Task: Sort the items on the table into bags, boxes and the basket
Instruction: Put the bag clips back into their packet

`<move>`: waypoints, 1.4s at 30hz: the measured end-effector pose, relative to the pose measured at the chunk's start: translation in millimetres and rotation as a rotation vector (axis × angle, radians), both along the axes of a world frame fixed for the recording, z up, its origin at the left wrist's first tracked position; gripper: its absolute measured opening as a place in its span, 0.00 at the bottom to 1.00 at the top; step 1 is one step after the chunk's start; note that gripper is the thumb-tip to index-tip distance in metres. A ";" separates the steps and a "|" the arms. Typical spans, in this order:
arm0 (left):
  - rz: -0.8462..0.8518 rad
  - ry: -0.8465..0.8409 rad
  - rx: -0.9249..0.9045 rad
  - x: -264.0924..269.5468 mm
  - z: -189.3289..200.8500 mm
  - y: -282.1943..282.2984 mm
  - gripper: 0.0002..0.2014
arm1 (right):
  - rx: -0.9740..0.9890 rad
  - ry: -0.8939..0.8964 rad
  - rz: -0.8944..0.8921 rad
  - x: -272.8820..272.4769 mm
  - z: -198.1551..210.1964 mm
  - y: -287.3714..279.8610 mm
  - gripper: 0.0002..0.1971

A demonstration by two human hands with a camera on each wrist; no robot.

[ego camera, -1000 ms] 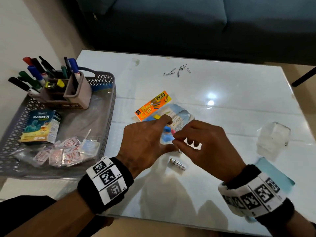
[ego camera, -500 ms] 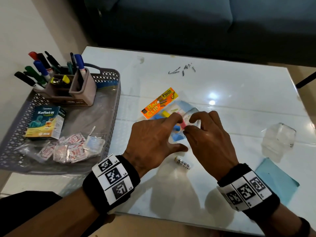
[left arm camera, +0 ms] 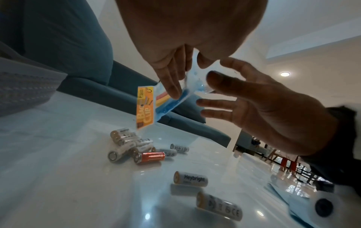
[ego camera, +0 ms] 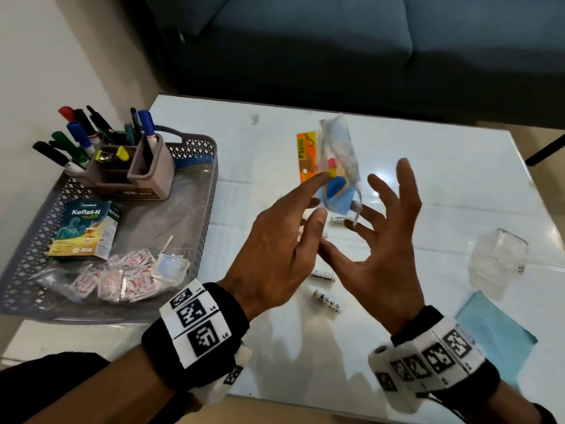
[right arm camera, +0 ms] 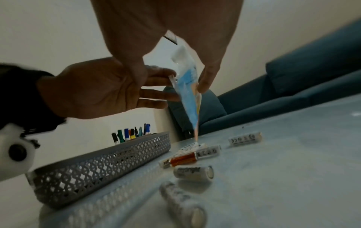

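Basket [ego camera: 206, 209] holds pen holder [ego camera: 146, 175], medicine box [ego camera: 85, 231], sachets [ego camera: 122, 280]; markers [ego camera: 81, 133] fill holder

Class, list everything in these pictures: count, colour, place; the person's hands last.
table: one, white, before sofa.
sofa: one, dark blue, behind.
basket: one, grey, table's left.
pen holder: one, beige, in basket.
markers: several, mixed, in holder.
medicine box: one, teal-yellow, in basket.
sachets: several, white-red, in basket.
clip packet: one, orange and clear, upright between hands.
batteries: several white, one orange, on table.
clear box: one, transparent, table's right.
sheet: one, light blue, near right corner.
left hand: fingers straight, touching packet.
right hand: fingers spread, touching packet.
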State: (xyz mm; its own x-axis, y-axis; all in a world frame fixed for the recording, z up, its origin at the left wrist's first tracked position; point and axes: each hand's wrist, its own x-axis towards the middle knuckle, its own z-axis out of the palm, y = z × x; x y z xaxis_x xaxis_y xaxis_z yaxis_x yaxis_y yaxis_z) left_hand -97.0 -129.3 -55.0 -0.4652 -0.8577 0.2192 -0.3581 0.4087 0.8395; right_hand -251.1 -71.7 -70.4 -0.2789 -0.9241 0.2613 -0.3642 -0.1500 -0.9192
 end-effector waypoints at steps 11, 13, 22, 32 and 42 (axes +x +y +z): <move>0.036 -0.014 -0.183 -0.1 3.7 -1.0 0.39 | -0.018 -0.143 -0.113 -36.7 12.4 -12.5 0.27; 0.169 -0.012 -0.093 4.2 1.8 -16.0 0.42 | 0.065 -0.193 -0.029 -42.3 16.0 -10.4 0.23; 0.121 0.256 0.543 0.3 -7.3 -22.4 0.09 | 0.214 -0.298 0.031 -45.7 11.1 -11.7 0.16; -0.080 0.270 0.498 3.9 -8.5 -21.2 0.22 | 0.228 -0.207 0.065 -52.5 9.6 -11.0 0.11; 0.051 0.237 0.366 3.2 -20.9 -26.0 0.10 | 0.282 -0.428 0.113 -65.4 7.6 -12.2 0.09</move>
